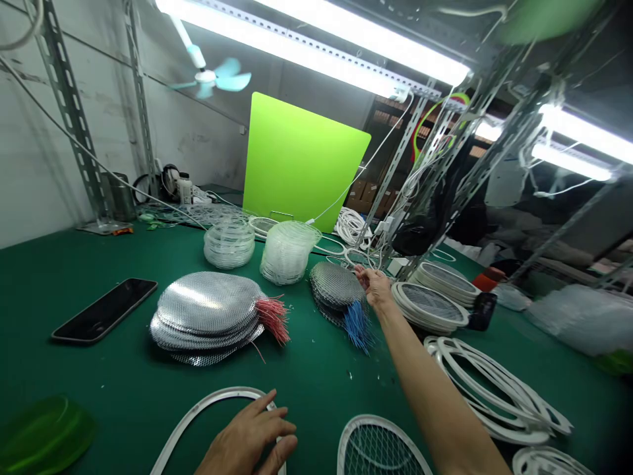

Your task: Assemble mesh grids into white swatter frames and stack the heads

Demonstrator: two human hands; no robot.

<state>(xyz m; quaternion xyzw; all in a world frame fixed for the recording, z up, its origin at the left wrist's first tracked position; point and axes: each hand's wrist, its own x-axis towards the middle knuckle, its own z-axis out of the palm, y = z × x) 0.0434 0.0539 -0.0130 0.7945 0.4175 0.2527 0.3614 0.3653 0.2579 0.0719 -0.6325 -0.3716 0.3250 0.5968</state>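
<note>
My right hand (374, 287) reaches far forward to a stack of dark mesh discs with blue wires (339, 293) and its fingers pinch the stack's far right edge. My left hand (254, 437) rests near the front edge on a white oval plastic frame (198, 412), fingers lying flat on it. Between the hands sits a bigger pile of silver mesh discs with red wires (210, 315). A white frame with mesh in it (378, 450) lies at the front, under my right forearm.
A black phone (105, 310) lies at the left. Clear plastic ring stacks (284, 251) stand behind the meshes, before a green board (301, 158). Finished meshed frames (435, 305) and loose white frames (494, 389) lie right. A green lid (42, 435) is front left.
</note>
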